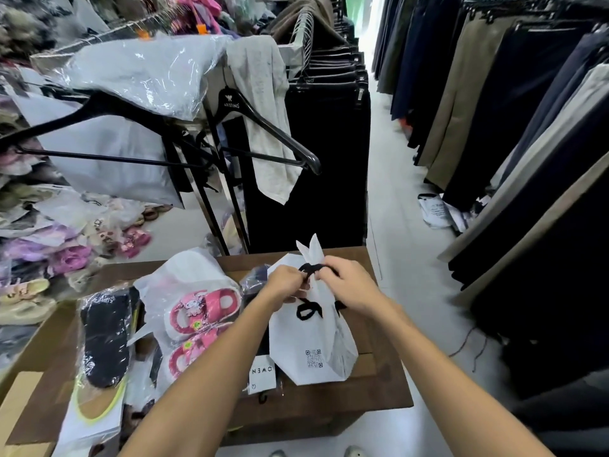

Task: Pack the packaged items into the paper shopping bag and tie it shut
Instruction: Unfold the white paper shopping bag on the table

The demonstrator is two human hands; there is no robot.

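A white paper shopping bag (311,341) stands on the brown wooden table (379,387), its top pinched together into a point. A black cord (311,268) wraps around the gathered top, and a black cord loop (304,312) hangs on the bag's front. My left hand (285,281) and my right hand (347,281) both pinch the black cord at the bag's neck. To the left lie pink sandals in a clear plastic pack (201,316) and a black slipper in plastic (103,344).
A dark packaged item with a white label (262,376) lies against the bag's left side. A clothes rack with black hangers (263,127) and dark trousers stands behind the table. Hanging trousers (510,133) line the right aisle. Piles of footwear (49,258) fill the left.
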